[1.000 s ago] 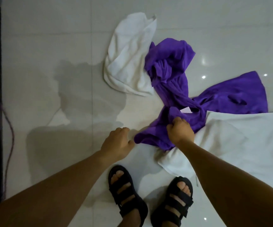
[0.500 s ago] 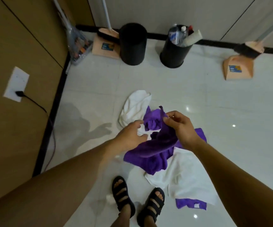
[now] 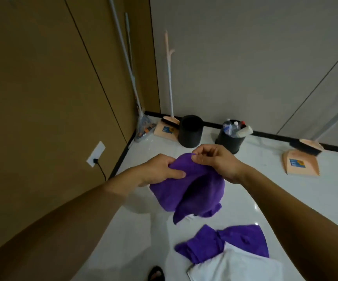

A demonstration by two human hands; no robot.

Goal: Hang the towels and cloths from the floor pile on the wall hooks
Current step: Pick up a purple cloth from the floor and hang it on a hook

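Note:
A purple cloth (image 3: pixel 192 191) hangs in the air in front of me, held up by both hands. My left hand (image 3: pixel 160 169) grips its upper left edge. My right hand (image 3: pixel 214 159) pinches the top edge between thumb and fingers. Below on the floor lie another purple cloth (image 3: pixel 225 244) and a white towel (image 3: pixel 235 268) that partly overlaps it. No wall hooks are in view.
Two black bins (image 3: pixel 190 132) (image 3: pixel 228 141) stand against the far wall; the right one holds bottles. Peach dustpans with brushes (image 3: pixel 300 161) (image 3: pixel 167 128) rest on the floor. Mop handles (image 3: pixel 127 63) lean in the corner. A wall socket (image 3: pixel 95 154) with a cable sits on the brown left wall.
I have stood up from the floor pile, and both hands have lifted the purple cloth high off the floor. The view now takes in the walls and corner.

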